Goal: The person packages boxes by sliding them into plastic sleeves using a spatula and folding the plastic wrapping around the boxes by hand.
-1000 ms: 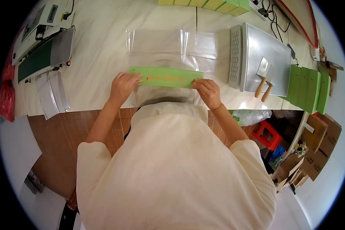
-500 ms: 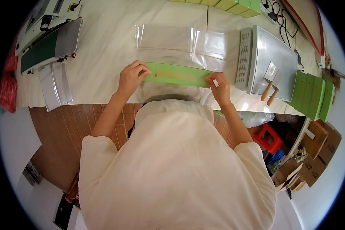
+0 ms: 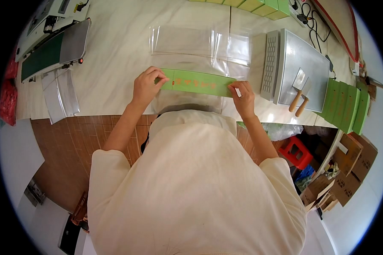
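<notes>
A long green box [image 3: 198,83] with orange lettering lies crosswise near the table's front edge. My left hand [image 3: 147,87] pinches its left end between thumb and fingers. At the right end, my right hand [image 3: 243,95] has its fingers closed on the box's corner. Just beyond the box, clear plastic sheets or bags [image 3: 183,42] lie flat on the marbled table [image 3: 119,46]; some clear plastic also shows at the front edge under the box.
Left stands a machine [image 3: 55,55] with a green belt; clear plastic [image 3: 60,93] hangs below it. Right are a metal device [image 3: 304,55] bearing two wooden-handled scrapers [image 3: 298,91], and upright green boxes [image 3: 349,106]. More green boxes [image 3: 251,6] line the back. A red stool [image 3: 296,153] stands below.
Over the last second the view has shifted, so the table things appear further right and slightly higher. Both hands have kept hold of the green box; in the last half second almost nothing differs.
</notes>
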Motion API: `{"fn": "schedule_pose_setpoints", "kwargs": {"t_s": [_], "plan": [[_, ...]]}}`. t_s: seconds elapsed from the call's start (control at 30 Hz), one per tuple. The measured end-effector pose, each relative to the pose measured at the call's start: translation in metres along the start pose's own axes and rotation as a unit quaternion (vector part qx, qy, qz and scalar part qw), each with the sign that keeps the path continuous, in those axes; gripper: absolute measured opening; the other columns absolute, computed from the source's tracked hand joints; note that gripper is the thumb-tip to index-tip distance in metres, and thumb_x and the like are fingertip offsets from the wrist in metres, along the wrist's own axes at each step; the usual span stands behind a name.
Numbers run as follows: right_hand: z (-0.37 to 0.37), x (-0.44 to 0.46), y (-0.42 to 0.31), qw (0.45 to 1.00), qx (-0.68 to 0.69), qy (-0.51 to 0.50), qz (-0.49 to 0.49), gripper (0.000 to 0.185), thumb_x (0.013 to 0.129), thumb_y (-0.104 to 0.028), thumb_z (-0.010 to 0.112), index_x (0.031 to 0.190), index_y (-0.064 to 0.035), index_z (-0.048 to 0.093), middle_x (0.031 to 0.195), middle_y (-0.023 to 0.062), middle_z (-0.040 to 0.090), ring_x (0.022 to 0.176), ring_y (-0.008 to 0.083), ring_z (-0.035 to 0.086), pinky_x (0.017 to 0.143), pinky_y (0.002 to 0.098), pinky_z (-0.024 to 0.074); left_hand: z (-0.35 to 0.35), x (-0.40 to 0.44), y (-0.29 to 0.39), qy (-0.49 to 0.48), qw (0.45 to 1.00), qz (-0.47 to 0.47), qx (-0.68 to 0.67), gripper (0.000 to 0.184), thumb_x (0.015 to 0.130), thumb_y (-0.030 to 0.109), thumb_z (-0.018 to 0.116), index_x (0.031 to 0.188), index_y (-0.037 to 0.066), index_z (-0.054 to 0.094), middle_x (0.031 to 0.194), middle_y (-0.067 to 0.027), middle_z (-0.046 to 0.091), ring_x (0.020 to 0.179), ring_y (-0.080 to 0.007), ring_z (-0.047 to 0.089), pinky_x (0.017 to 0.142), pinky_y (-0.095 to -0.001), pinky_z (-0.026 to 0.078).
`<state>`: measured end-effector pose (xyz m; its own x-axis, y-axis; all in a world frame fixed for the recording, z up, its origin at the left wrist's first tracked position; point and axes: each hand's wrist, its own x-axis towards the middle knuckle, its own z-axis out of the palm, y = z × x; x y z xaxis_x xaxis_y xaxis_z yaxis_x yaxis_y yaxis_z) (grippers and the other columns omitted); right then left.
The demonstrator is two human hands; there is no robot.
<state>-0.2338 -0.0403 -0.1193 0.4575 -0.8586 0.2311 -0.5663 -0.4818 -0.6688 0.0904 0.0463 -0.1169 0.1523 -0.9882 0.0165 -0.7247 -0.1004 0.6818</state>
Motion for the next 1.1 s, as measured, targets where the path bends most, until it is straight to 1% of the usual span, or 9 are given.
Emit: {"fn": "schedule_pose_setpoints", "kwargs": {"t_s": [0.13, 0.23, 0.3, 0.37, 0.47, 0.7, 0.8, 0.87, 1.1], "plan": [[0.001, 0.005, -0.010, 1.000, -0.008, -0.014, 0.002, 0.014, 0.076, 0.001, 0.070, 0.085, -0.0025, 0.060, 0.087, 0.0110, 0.063, 0.081, 0.0303, 0.058, 0.071, 0.0397, 0.0470, 0.000, 0.001, 0.003, 0.010, 1.000, -0.001, -0.006, 0.016, 0.076, 0.013, 0.077, 0.077, 0.004, 0.064, 0.088, -0.0025, 0.066, 0.074, -0.0192, 0.064, 0.066, -0.0299, 0.051], [0.018, 0.011, -0.032, 0.994, -0.055, 0.025, -0.095, 0.024, 0.073, 0.001, 0.068, 0.094, -0.0070, 0.059, 0.097, 0.0098, 0.061, 0.089, 0.0313, 0.057, 0.080, 0.0419, 0.0427, 0.001, 0.001, 0.006, 0.011, 1.000, -0.011, -0.011, 0.016, 0.076, 0.012, 0.077, 0.077, 0.003, 0.063, 0.088, -0.0030, 0.066, 0.074, -0.0197, 0.064, 0.065, -0.0301, 0.051], [0.038, 0.012, -0.047, 0.990, -0.024, -0.020, -0.138, 0.028, 0.073, 0.001, 0.066, 0.099, -0.0062, 0.060, 0.097, 0.0108, 0.060, 0.091, 0.0306, 0.056, 0.081, 0.0413, 0.0432, 0.001, 0.001, 0.008, 0.009, 1.000, -0.016, -0.013, 0.017, 0.076, 0.012, 0.077, 0.077, 0.003, 0.063, 0.088, -0.0033, 0.066, 0.074, -0.0200, 0.064, 0.065, -0.0302, 0.051], [0.059, 0.013, -0.069, 0.986, 0.000, -0.088, -0.141, 0.040, 0.075, 0.000, 0.064, 0.114, -0.0068, 0.061, 0.102, 0.0110, 0.060, 0.094, 0.0300, 0.057, 0.085, 0.0404, 0.0436, 0.000, 0.002, 0.009, 0.004, 1.000, -0.023, -0.008, 0.017, 0.075, 0.010, 0.077, 0.077, 0.003, 0.062, 0.088, -0.0037, 0.066, 0.075, -0.0205, 0.064, 0.066, -0.0305, 0.051], [0.082, 0.017, -0.093, 0.974, -0.047, -0.135, -0.173, 0.040, 0.078, -0.004, 0.059, 0.118, -0.0043, 0.057, 0.103, 0.0105, 0.056, 0.098, 0.0266, 0.054, 0.084, 0.0381, 0.0429, 0.002, 0.001, 0.009, 0.014, 1.000, -0.023, -0.012, 0.017, 0.075, 0.009, 0.077, 0.077, 0.002, 0.061, 0.087, -0.0037, 0.065, 0.074, -0.0207, 0.064, 0.066, -0.0310, 0.051], [0.097, 0.019, -0.099, 0.964, -0.147, -0.133, -0.176, 0.043, 0.080, -0.007, 0.055, 0.123, 0.0001, 0.054, 0.099, 0.0091, 0.054, 0.093, 0.0241, 0.053, 0.083, 0.0355, 0.0428, 0.008, 0.002, 0.010, 0.006, 0.999, -0.036, -0.027, 0.020, 0.075, 0.009, 0.076, 0.088, 0.005, 0.062, 0.086, -0.0062, 0.060, 0.077, -0.0248, 0.062, 0.068, -0.0348, 0.050], [0.099, 0.020, -0.100, 0.969, -0.138, -0.129, -0.160, 0.044, 0.080, -0.007, 0.055, 0.123, 0.0009, 0.054, 0.099, 0.0091, 0.055, 0.093, 0.0239, 0.053, 0.083, 0.0352, 0.0427, 0.006, 0.004, 0.014, 0.014, 1.000, -0.011, 0.019, 0.031, 0.073, 0.009, 0.077, 0.100, 0.008, 0.063, 0.095, -0.0062, 0.059, 0.090, -0.0255, 0.059, 0.079, -0.0379, 0.047], [0.097, 0.021, -0.103, 0.976, -0.108, -0.133, -0.138, 0.043, 0.080, -0.006, 0.054, 0.123, 0.0008, 0.055, 0.098, 0.0090, 0.055, 0.093, 0.0241, 0.053, 0.083, 0.0353, 0.0426, 0.004, 0.007, 0.017, -0.027, 0.996, 0.032, 0.081, 0.041, 0.071, 0.011, 0.078, 0.109, 0.011, 0.065, 0.100, -0.0041, 0.058, 0.100, -0.0249, 0.054, 0.088, -0.0401, 0.042], [0.097, 0.022, -0.095, 0.985, -0.046, -0.144, -0.077, 0.037, 0.081, -0.004, 0.055, 0.118, -0.0021, 0.058, 0.101, 0.0112, 0.056, 0.096, 0.0275, 0.053, 0.082, 0.0385, 0.0430, 0.004, 0.020, 0.011, -0.061, 0.994, 0.034, 0.085, 0.037, 0.071, 0.016, 0.079, 0.106, 0.012, 0.068, 0.099, -0.0025, 0.058, 0.101, -0.0239, 0.053, 0.089, -0.0392, 0.039]]}}
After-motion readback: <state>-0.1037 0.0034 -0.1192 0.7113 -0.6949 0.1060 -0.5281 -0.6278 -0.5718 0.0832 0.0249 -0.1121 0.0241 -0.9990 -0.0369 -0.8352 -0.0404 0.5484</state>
